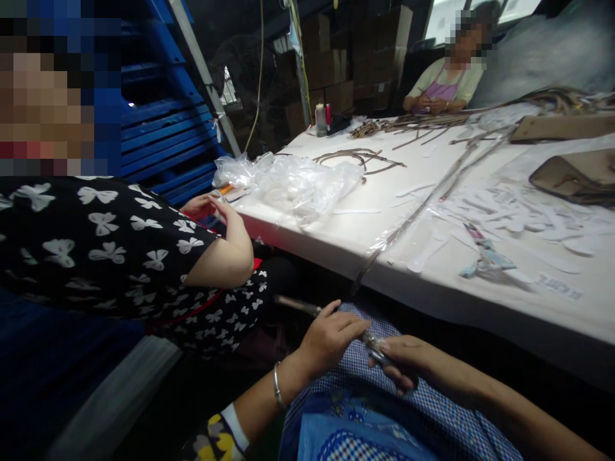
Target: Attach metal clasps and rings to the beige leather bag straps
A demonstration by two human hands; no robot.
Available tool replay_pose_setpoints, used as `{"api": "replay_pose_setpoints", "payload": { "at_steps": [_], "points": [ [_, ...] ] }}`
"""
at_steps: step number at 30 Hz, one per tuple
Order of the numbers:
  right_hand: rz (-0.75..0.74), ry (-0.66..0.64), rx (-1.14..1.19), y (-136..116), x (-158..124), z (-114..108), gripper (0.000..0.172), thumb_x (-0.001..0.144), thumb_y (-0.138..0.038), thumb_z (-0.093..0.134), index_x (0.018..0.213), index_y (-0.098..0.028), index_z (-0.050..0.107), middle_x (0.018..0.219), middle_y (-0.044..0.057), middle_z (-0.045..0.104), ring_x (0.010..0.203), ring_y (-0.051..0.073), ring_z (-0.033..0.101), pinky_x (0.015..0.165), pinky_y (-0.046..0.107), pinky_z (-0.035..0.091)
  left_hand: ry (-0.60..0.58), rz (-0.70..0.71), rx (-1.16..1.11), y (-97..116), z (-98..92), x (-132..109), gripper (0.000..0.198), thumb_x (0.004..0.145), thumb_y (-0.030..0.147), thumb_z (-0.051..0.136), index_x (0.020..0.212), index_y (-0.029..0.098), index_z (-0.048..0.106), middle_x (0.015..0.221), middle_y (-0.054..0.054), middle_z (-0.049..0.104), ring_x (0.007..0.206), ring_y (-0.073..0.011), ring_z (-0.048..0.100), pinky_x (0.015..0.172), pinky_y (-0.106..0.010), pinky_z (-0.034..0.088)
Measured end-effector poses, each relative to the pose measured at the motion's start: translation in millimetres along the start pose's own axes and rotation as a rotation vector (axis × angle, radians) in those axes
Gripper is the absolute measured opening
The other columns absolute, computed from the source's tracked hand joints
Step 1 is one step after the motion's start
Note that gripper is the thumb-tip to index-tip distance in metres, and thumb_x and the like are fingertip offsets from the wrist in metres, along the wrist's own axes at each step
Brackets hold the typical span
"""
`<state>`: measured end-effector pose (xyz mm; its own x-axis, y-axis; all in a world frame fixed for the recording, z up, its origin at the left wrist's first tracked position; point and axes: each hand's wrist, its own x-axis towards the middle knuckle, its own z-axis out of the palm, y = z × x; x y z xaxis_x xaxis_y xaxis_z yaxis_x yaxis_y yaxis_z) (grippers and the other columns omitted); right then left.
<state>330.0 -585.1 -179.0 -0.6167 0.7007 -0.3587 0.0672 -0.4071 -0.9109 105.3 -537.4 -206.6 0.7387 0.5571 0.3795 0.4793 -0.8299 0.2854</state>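
A thin brown strap (300, 306) lies across my lap, above my blue checked apron (365, 410). My left hand (331, 336), with a bangle on the wrist, has its fingers closed on the strap near its middle. My right hand (401, 362) pinches the same strap a little further right, thumb and fingers pressed on it. The strap's far end sticks out to the left of my left hand. Both hands are below the front edge of the white table (432, 288).
A person in a black top with white bows (120, 250) sits at my left, hands near a heap of clear plastic bags (293, 182). Straps (360, 157), white paper cut-outs (509, 211) and tan bags (576, 176) lie on the table. Another person (444, 86) works at the far end.
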Motion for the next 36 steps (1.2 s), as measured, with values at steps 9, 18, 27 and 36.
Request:
{"api": "replay_pose_setpoints", "payload": {
  "at_steps": [9,18,27,36],
  "points": [
    [-0.149,0.014,0.065,-12.7,-12.6,15.5,0.033,0.093,-0.046,0.054,0.092,-0.014,0.062,0.077,0.002,0.049,0.069,0.013,0.046,0.066,0.028,0.04,0.067,0.072,-0.117,-20.7,-2.9,29.5,0.037,0.096,0.015,0.038,0.13,0.02,0.053,0.097,-0.005,0.068,0.092,-0.0135,0.062,0.092,-0.029,0.052],
    [-0.378,0.189,0.406,-14.8,-20.2,23.8,0.039,0.09,-0.046,0.056,0.115,-0.016,0.065,0.076,0.002,0.047,0.065,0.013,0.043,0.076,0.032,0.046,0.216,-0.309,-0.769,3.5,12.9,33.1,0.037,0.097,0.039,0.042,0.114,0.015,0.065,0.09,-0.008,0.069,0.079,-0.0154,0.063,0.082,-0.028,0.052],
    [-0.696,0.561,0.417,-41.4,-26.4,17.6,0.038,0.089,-0.037,0.058,0.125,-0.024,0.062,0.101,0.006,0.065,0.094,0.02,0.064,0.094,0.033,0.051,0.108,-0.481,-1.182,43.4,23.2,39.7,0.04,0.094,0.046,0.047,0.105,0.012,0.066,0.066,0.001,0.054,0.05,-0.0052,0.04,0.05,-0.017,0.033],
    [-0.837,0.819,-0.7,-9.3,-1.3,-11.4,0.031,0.094,-0.022,0.049,0.124,-0.024,0.057,0.124,0.009,0.063,0.118,0.025,0.059,0.105,0.038,0.046,-0.036,-0.603,-1.239,67.1,-6.7,41.9,0.045,0.092,0.053,0.046,0.082,0.012,0.062,0.059,0.002,0.053,0.043,-0.0045,0.045,0.043,-0.015,0.033]
  ]
}}
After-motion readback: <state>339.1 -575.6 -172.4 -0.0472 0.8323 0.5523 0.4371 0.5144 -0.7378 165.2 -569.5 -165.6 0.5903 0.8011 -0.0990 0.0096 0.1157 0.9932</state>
